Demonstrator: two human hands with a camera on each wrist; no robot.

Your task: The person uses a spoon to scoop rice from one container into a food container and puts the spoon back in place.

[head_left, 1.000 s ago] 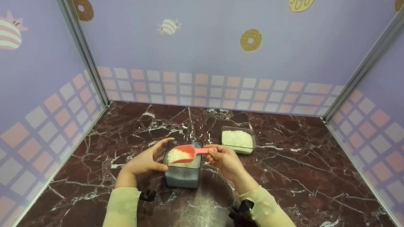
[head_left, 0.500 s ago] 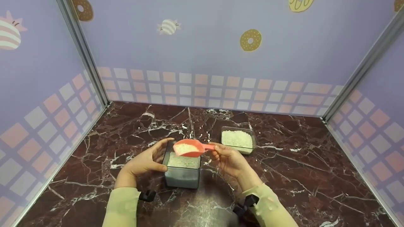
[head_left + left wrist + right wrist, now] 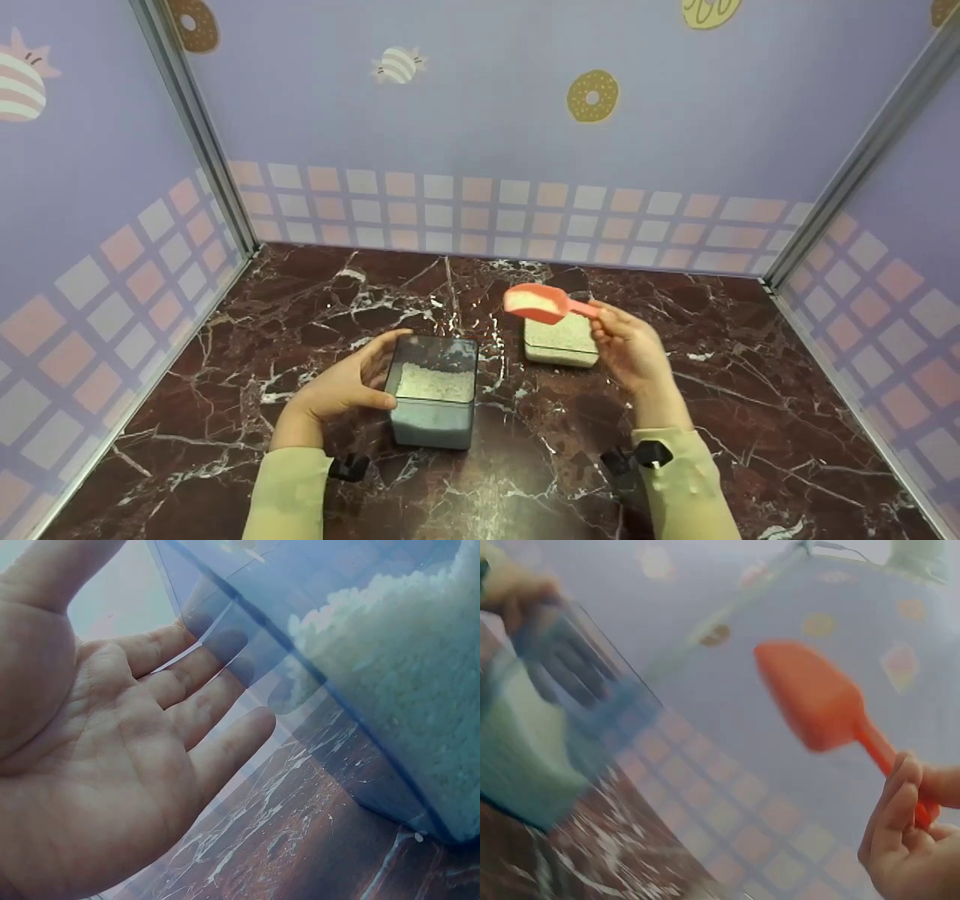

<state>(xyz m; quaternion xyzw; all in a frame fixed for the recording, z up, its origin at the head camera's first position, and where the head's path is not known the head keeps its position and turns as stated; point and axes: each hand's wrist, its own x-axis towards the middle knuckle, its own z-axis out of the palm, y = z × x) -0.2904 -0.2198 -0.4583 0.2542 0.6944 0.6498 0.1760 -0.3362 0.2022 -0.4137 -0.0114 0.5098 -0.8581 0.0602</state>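
Observation:
A dark, see-through square container (image 3: 433, 427) holds white rice (image 3: 435, 382) and stands at the middle front in the head view. My left hand (image 3: 345, 386) rests against its left side, thumb at the near corner. In the left wrist view the fingers (image 3: 225, 750) lie fairly straight, tips at the bluish wall. My right hand (image 3: 634, 349) pinches the handle of a red scoop (image 3: 551, 311) with some rice in it. The scoop is raised and overlaps a smaller clear box (image 3: 562, 357) of rice in the head view. The right wrist view shows the scoop's underside.
The table (image 3: 300, 300) has a dark red marble pattern, with rice grains scattered behind the square container. Purple printed panels (image 3: 487, 112) close off the back and both sides. A dark wrist mount (image 3: 349, 469) sits at each sleeve.
My right hand has lifted the scoop from over the square container and carried it right and away, over the smaller box. The left hand has stayed at the container.

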